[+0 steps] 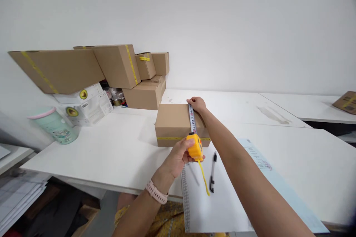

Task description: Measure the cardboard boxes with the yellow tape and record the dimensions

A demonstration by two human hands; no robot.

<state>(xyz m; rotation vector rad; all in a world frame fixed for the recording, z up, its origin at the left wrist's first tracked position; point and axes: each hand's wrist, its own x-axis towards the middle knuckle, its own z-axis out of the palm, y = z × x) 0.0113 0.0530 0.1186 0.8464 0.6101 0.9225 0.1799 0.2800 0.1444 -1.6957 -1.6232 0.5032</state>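
Observation:
A closed cardboard box [174,116] with a yellow strip along its front sits on the white table before me. In my left hand [178,155] is a yellow tape measure [195,147], held in front of the box with its yellow wrist strap hanging down. The silver blade [191,118] runs out from the case across the box's top. At the far edge of the top, my right hand [197,104] pinches the blade's end. Below the case lie a spiral notebook [217,207] and a black-capped pen [213,172] on it.
Cardboard boxes [116,66] are stacked at the back left, above white avocado-printed cartons [91,107]. A mint-green tumbler [55,127] stands at the left. A pale blue printed sheet [278,181] lies under my right arm. Another box [346,102] sits far right.

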